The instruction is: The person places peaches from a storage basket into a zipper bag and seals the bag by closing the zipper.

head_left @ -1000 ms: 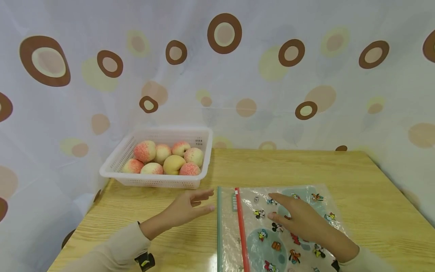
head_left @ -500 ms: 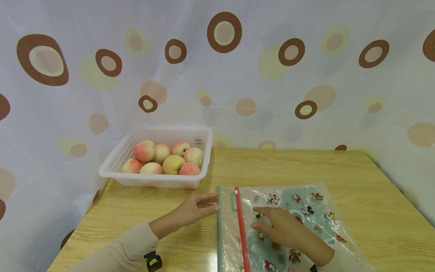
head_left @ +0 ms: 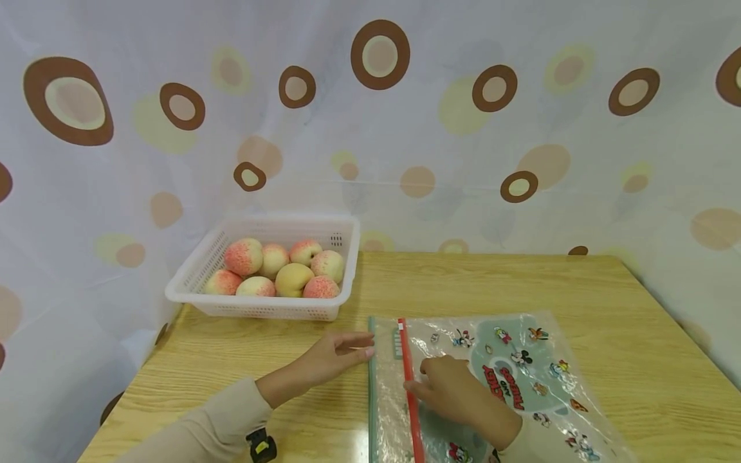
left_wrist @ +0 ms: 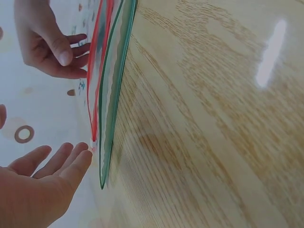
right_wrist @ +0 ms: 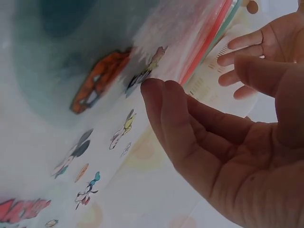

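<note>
A clear plastic zip bag (head_left: 509,347) with cartoon prints lies flat on the table. It has a red zip strip (head_left: 408,379) and a green edge at its left side. My left hand (head_left: 324,363) is at the green edge, fingers fairly straight and holding nothing; whether they touch it I cannot tell. Over the bag, just right of the red strip, is my right hand (head_left: 457,395), its fingers loosely bent with nothing in them. In the right wrist view the fingertips (right_wrist: 154,85) are close to the printed plastic; contact is unclear.
A white plastic basket (head_left: 249,308) of several peaches (head_left: 294,280) stands at the table's back left. The wooden table (head_left: 492,283) extends behind and right of the bag. A patterned curtain (head_left: 440,128) hangs behind and at both sides.
My right hand has moved left and slightly down across the bag to beside the red strip. My left hand has moved slightly right to the green edge. The bag has stayed put.
</note>
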`<state>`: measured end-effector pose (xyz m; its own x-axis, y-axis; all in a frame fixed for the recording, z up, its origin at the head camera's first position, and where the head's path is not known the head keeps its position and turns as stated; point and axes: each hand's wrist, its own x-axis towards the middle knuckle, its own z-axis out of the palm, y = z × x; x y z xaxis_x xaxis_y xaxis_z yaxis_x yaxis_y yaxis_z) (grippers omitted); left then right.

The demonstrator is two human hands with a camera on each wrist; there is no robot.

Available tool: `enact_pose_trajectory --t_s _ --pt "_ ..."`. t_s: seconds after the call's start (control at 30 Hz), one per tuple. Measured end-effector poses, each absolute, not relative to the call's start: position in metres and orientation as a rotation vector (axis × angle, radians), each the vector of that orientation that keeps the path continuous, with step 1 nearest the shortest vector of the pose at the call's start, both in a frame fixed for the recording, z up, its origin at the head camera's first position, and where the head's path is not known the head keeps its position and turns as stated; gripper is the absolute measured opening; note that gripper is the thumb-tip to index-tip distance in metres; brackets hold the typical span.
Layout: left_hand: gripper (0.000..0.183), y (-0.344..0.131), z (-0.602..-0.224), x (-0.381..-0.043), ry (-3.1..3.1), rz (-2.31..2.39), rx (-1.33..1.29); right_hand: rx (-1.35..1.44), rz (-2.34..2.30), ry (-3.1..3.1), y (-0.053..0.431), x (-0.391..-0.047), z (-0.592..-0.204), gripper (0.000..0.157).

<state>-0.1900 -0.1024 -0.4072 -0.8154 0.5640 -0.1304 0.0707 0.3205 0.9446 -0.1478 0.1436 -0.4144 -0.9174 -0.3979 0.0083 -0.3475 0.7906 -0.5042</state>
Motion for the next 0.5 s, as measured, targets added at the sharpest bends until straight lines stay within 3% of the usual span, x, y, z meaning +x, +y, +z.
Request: enact_pose_trajectory --t_s 0.5 --pt "0.056 -0.102 -0.412 -0.192 2.135 1.489 0.612 -0.464 -0.679 2.898 0.130 -0.160 -0.416 0.043"
